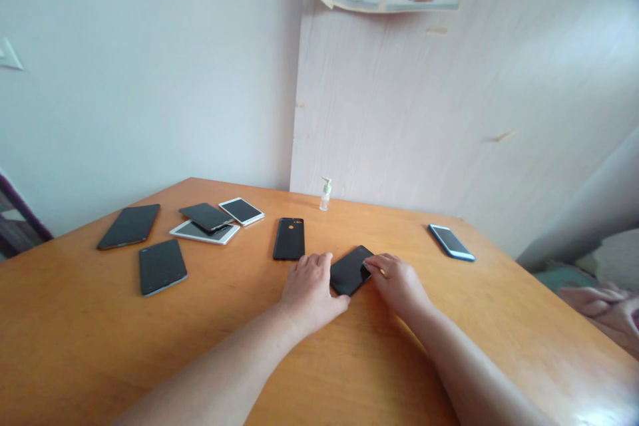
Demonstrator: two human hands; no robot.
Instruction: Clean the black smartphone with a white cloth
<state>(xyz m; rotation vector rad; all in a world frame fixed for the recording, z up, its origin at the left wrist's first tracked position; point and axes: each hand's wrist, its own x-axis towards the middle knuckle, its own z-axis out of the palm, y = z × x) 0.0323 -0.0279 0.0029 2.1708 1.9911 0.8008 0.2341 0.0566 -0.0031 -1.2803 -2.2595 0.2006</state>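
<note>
A black smartphone [349, 271] lies flat and slanted on the wooden table, its glossy face up. My left hand [310, 289] grips its left side, with the thumb at the lower corner and the fingers bent along the edge. At the phone's right edge, the fingertips of my right hand [397, 281] are pinched together against the glass; whatever is between them is too small to make out. Just beyond my left hand is a black phone case [289, 239] with cutouts near its top.
A small pump bottle [325, 195] stands near the wall. At left lie a dark tablet [130, 226], a smaller dark tablet [162, 266], a white tablet [192, 233] under a dark device [206, 215], and another white device [242, 210]. A blue-edged phone [452, 242] lies right.
</note>
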